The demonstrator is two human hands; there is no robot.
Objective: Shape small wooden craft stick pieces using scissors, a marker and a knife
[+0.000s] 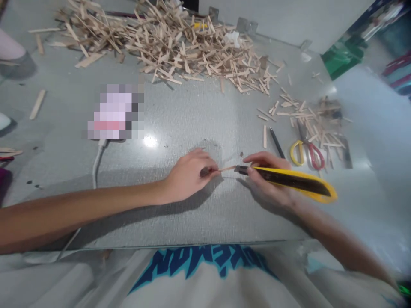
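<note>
Low over the grey tabletop, my left hand (195,173) pinches one end of a thin wooden stick (228,168), which points to the right. A small dark brown piece (204,172) shows at the thumb side of that hand; what it is I cannot make out. My right hand (269,177) is closed on a yellow and black utility knife (293,182). Its tip lies at the stick's right end, and the knife's body slants down to the right. Whether the blade cuts into the wood is too small to tell.
A large heap of wooden sticks (180,47) covers the back of the table. A smaller pile (316,115) lies at right, beside scissors (306,153) with yellow and red handles and a black pen (276,142). A blurred-out device (112,111) with a white cable (97,164) rests at left.
</note>
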